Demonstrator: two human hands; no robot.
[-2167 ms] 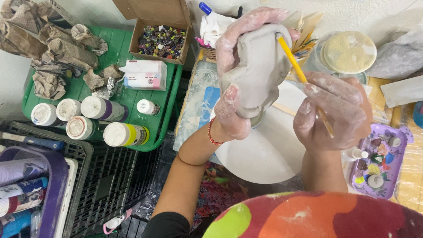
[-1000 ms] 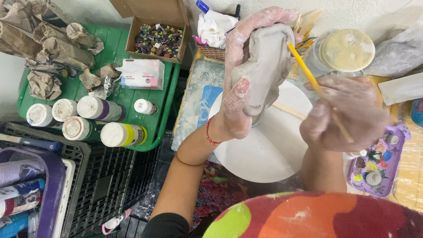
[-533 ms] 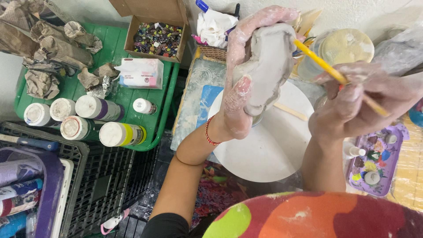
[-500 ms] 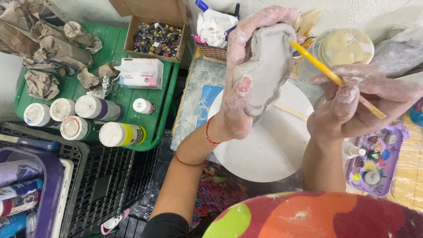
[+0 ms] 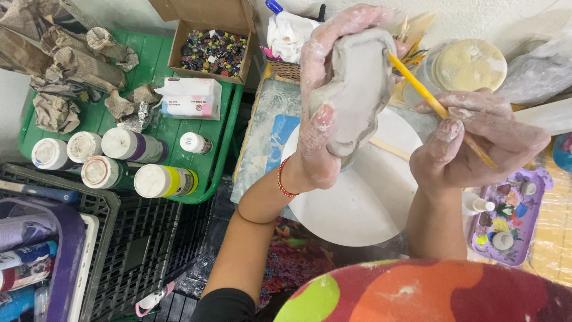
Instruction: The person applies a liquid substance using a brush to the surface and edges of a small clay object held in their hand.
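On the far left I see a green tray (image 5: 221,149) carrying capped paint bottles (image 5: 122,161) and crumpled paper. Moving right, my left hand (image 5: 325,101) is wrapped around a lump of grey clay (image 5: 360,89), held up above a white round board (image 5: 363,203); the lump's long axis runs roughly up and down. Right of it, my right hand (image 5: 476,140) is closed on a yellow stick (image 5: 438,107), slanted so its tip meets the clay's upper right edge (both hands are slip-smeared). A purple paint tray (image 5: 506,220) sits lower right.
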